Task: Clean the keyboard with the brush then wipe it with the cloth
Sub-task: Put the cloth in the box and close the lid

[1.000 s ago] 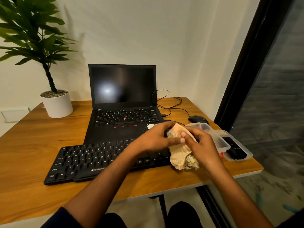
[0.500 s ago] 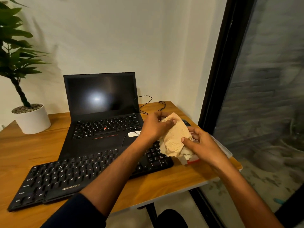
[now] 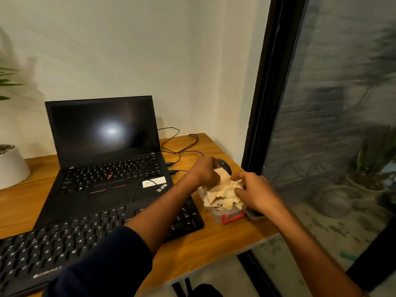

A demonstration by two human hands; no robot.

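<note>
The black external keyboard (image 3: 64,243) lies along the desk's front edge, partly under my left forearm. A crumpled beige cloth (image 3: 222,192) sits on top of a clear plastic container (image 3: 227,217) with a red latch, to the right of the keyboard. My left hand (image 3: 203,170) grips the cloth's far left edge. My right hand (image 3: 252,189) pinches its right side. No brush is visible.
An open black laptop (image 3: 107,157) stands behind the keyboard, with cables (image 3: 180,144) trailing to its right. A black mouse (image 3: 225,166) lies behind the cloth. A white plant pot (image 3: 10,166) is at far left. The desk's right edge (image 3: 246,243) meets a dark glass door.
Both hands have carried the cloth right and lowered it onto the plastic container. The view has swung to the right, pushing the keyboard and plant toward the left.
</note>
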